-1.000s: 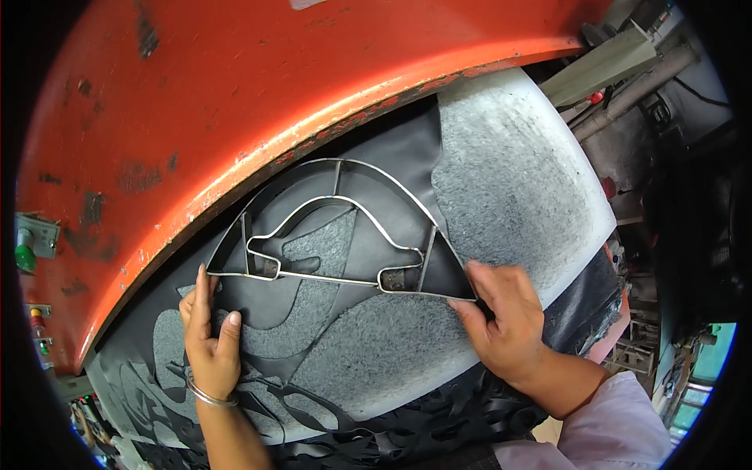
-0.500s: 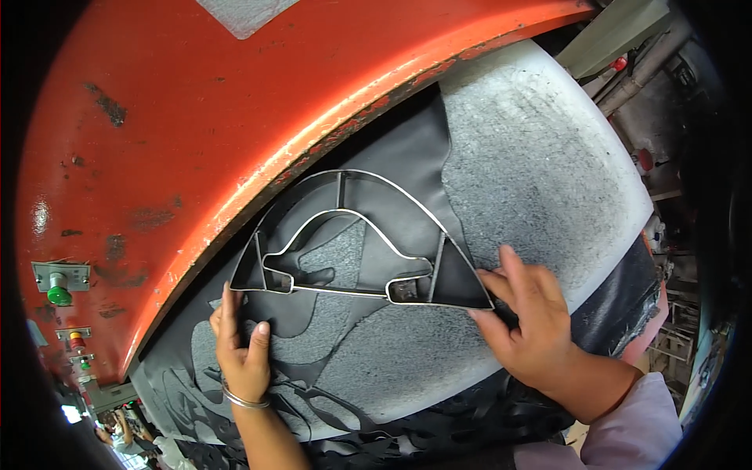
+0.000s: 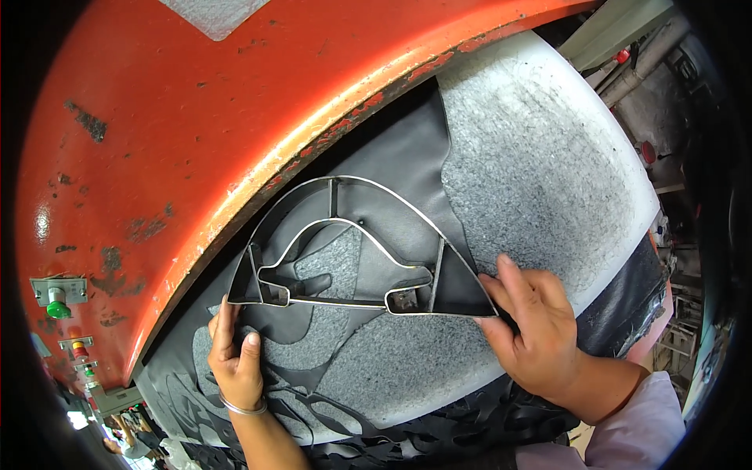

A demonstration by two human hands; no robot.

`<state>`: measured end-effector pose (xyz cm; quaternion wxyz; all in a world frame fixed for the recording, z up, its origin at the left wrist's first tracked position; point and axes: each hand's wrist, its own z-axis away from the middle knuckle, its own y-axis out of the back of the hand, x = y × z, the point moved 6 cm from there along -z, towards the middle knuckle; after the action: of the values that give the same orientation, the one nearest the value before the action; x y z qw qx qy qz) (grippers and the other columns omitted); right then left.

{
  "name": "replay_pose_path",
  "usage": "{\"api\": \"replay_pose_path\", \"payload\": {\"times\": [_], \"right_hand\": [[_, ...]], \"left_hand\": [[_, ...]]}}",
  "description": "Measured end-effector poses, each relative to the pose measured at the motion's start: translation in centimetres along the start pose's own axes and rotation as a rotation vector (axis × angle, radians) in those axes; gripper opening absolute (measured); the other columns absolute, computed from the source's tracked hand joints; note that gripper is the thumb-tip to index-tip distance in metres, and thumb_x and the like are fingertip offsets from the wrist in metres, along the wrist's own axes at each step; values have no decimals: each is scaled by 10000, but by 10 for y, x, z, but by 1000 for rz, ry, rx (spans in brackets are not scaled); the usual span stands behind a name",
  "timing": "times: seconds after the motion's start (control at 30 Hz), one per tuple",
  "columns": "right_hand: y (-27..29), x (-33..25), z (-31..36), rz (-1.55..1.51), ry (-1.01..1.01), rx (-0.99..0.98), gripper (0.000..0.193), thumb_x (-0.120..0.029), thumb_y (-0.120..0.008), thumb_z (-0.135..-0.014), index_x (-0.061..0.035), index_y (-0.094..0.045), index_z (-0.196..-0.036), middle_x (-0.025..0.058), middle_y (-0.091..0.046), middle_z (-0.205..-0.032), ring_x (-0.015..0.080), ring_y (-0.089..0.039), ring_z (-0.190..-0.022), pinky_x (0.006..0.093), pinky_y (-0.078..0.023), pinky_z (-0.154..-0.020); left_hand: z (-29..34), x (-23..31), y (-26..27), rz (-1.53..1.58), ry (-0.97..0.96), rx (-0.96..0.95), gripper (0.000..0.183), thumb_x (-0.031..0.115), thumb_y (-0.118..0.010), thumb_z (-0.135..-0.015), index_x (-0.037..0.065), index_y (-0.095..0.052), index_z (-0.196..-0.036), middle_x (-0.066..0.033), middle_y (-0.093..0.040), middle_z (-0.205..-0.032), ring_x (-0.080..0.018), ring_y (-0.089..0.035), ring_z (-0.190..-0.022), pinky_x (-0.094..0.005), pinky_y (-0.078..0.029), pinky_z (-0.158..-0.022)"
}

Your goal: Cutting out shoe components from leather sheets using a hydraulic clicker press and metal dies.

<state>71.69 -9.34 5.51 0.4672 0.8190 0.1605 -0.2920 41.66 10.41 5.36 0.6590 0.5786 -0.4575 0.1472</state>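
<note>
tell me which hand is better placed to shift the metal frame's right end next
Probably the right hand: its fingers are at the right end of the frame, while the left hand is at the left end.

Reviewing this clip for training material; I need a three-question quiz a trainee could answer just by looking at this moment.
1. Multiple choice: which wrist wears the silver bracelet?
A) Right
B) Left
C) Both

2. True or false: the black sheet covers the whole of the pale grey board.

3. Short answer: at which parts of the metal frame are the left hand and the right hand?

Key
1. B
2. False; a large bare stretch of the board shows to the right of the sheet.
3. The left hand is at its left corner, the right hand at its right corner.
</note>
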Motion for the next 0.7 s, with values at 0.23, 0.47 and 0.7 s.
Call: {"api": "replay_pose_path", "payload": {"times": [0.23, 0.47, 0.7], "right_hand": [[-3, -2, -1, 10, -33, 16, 717, 27, -748, -643, 128, -481, -1301, 150, -706, -965, 225, -580, -851, 331, -457, -757], [-6, -3, 4, 26, -50, 56, 664, 53, -744, -644, 127, -518, -1263, 146, -707, -963, 225, -577, -845, 311, -473, -720], [-3, -11, 11, -3, 28, 83, 641, -33, -759, -686, 73, -523, -1272, 148, -684, -1010, 254, -574, -859, 377, -442, -772]], "left_hand": [[-3, 2, -3, -60, -21, -30, 656, 155, -684, -835, -75, -426, -1393, -166, -531, -1281, -258, -483, -1229, -370, -320, -1085], [-8, -2, -3, -88, -37, -63, 665, 129, -691, -816, -51, -432, -1401, -149, -540, -1236, -248, -493, -1189, -359, -318, -1073], [6, -1, 3, -37, -77, 15, 580, 59, -686, -796, -36, -508, -1340, -129, -562, -1177, -239, -530, -1153, -341, -365, -1039]]}}
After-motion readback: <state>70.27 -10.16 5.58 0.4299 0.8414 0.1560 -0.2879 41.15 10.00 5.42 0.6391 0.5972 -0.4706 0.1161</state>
